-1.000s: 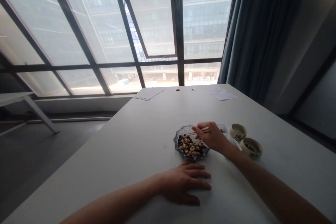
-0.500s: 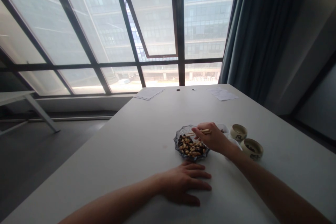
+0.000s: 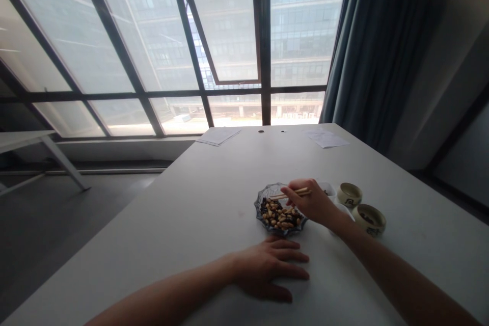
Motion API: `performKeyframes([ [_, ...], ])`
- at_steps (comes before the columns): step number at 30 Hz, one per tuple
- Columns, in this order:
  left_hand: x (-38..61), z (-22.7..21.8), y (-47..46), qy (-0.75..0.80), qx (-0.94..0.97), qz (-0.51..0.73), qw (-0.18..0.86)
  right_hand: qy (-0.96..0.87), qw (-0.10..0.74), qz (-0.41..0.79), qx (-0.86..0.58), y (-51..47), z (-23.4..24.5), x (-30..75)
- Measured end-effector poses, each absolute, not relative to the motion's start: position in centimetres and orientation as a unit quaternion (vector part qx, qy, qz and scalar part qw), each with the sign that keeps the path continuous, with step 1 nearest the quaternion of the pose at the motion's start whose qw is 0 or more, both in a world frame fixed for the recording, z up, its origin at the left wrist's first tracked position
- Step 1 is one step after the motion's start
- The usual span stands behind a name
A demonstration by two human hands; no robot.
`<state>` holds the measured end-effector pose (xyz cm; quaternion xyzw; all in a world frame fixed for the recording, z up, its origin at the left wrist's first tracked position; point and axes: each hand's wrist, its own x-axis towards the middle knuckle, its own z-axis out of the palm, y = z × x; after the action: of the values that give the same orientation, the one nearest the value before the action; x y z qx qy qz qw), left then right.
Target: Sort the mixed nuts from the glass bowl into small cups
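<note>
My right hand [image 3: 310, 201] is closed around a pair of wooden chopsticks [image 3: 284, 195], which point left over a faceted glass bowl [image 3: 263, 194]. In the bowl lies a mix of pale nuts [image 3: 280, 216] and dark pieces too small to name. Whether the chopstick tips grip anything cannot be made out. Flat on the white table, fingers spread, my left hand [image 3: 271, 267] rests just in front of the bowl and holds nothing. Behind my right hand, two white containers [image 3: 328, 189] are partly hidden.
Two beige ceramic cups with dark markings stand at the right: a farther cup [image 3: 349, 194] and a nearer cup [image 3: 376, 229] with dark bits inside. Papers [image 3: 219, 135] lie at the far left of the table [image 3: 183, 188], more sheets [image 3: 326, 138] at the far right.
The chopsticks have shifted slightly, their tips a little farther right and less dark at the end. My left hand stays flat on the table. The whole view has drifted slightly.
</note>
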<state>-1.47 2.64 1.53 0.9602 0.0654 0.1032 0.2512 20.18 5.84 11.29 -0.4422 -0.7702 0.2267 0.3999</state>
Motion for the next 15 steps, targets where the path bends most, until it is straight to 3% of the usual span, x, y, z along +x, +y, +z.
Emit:
performKeyframes([
  [15, -1.53, 1.48, 2.70, 0.063, 0.960, 0.105, 0.252, -0.762, 0.413, 0.231, -0.442, 5.91, 10.68, 19.84],
])
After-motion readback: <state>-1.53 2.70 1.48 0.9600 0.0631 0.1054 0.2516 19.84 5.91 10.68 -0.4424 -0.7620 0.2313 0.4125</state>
